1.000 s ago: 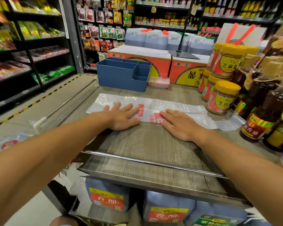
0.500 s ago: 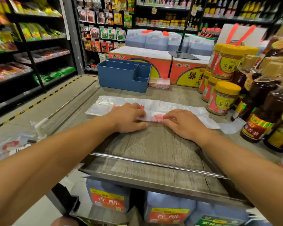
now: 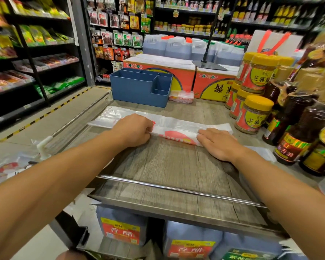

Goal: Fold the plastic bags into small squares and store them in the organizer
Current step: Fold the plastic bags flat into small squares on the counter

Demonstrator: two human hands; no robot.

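Two hands share one lengthwise fold: I should keep the near edge lined up and crease evenly before folding the strip into squares. My left hand (image 3: 137, 129) has its fingers curled, pinching the plastic bag (image 3: 176, 128) at its near edge on the bench (image 3: 173, 166). My right hand (image 3: 217, 142) lies flat, fingers straight, pressing the bag down. Beyond waits the blue organizer (image 3: 139, 87).
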